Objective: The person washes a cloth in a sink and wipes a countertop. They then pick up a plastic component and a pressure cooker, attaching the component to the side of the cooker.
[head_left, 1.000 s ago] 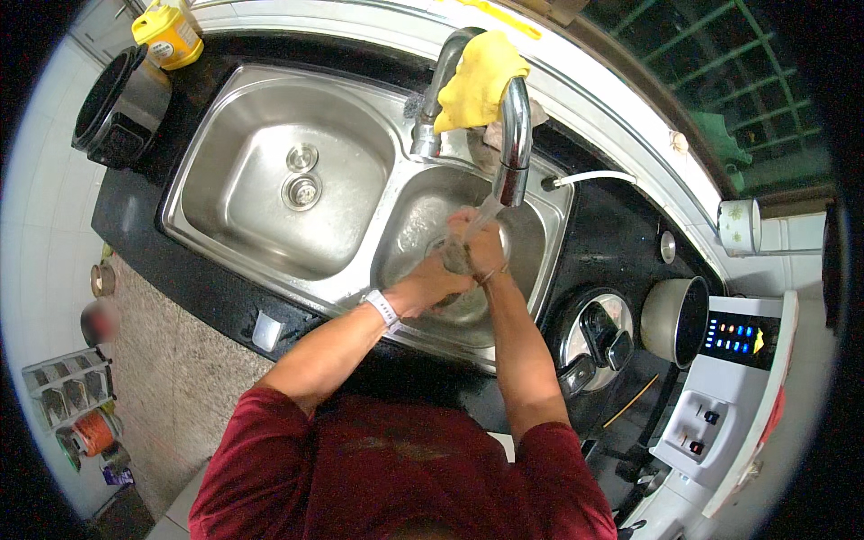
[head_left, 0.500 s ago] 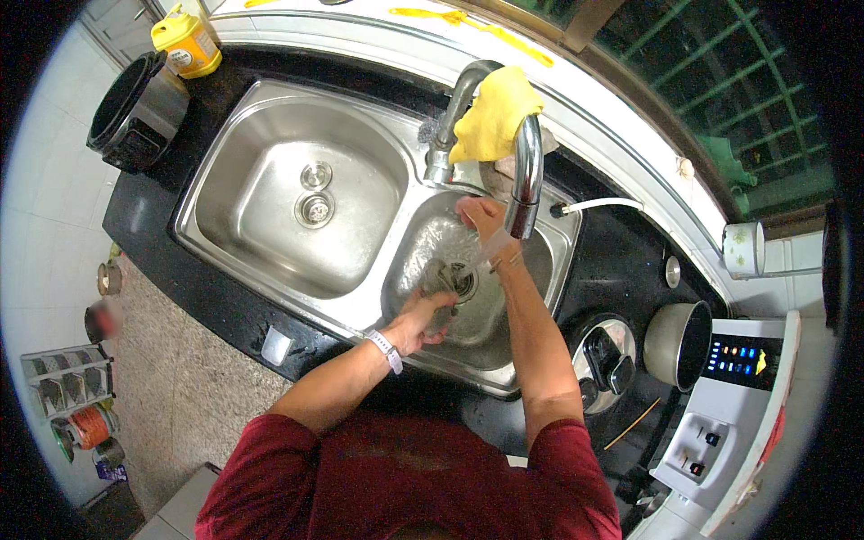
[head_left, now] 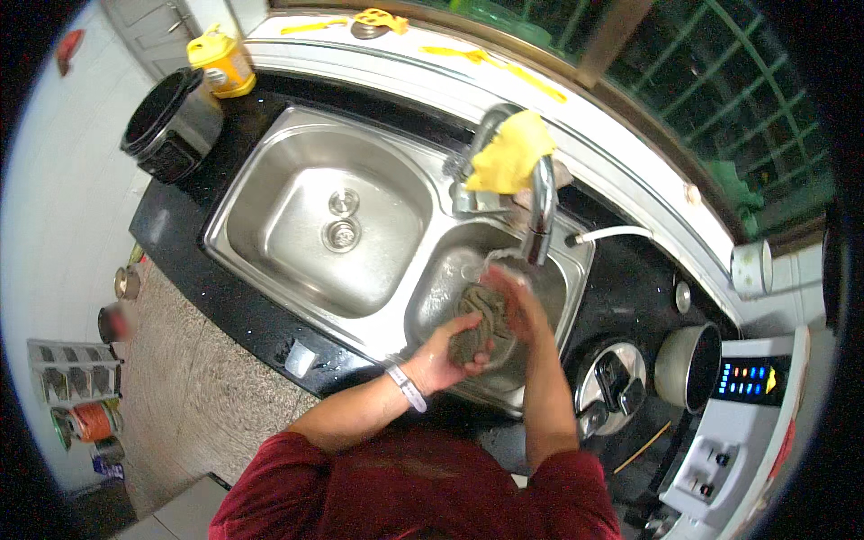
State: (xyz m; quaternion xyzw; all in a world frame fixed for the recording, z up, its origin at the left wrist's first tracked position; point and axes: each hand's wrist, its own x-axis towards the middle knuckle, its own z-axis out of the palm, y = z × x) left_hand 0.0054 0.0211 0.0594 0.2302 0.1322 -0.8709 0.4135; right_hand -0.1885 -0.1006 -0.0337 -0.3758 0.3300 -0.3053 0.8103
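Note:
My left hand (head_left: 447,354) grips a wet, grey-brown, wrinkled cloth-like bundle (head_left: 483,315) with lighter folds, its thumb on top and fingers curled round the lower edge. They are over the smaller right basin (head_left: 432,301) of a steel double sink. Against the bundle's right side is my right hand (head_left: 515,292), below the spout; motion smears its fingers, so their grip cannot be made out. The chrome faucet (head_left: 543,202) arches above, a yellow cloth (head_left: 515,155) draped over it. Water appears to splash near my right fingers.
The larger left basin (head_left: 297,243) has a drain and a loose strainer. Beyond it stand a black-and-steel cooker pot (head_left: 175,126) and a yellow jug (head_left: 220,63). On the right are a round lid (head_left: 616,382), a pot (head_left: 688,364) and a white hose (head_left: 612,232).
My left hand has lifted the bundle from low in the right basin. My right hand has come down from the basin's far side to meet it. The whole view has shifted slightly.

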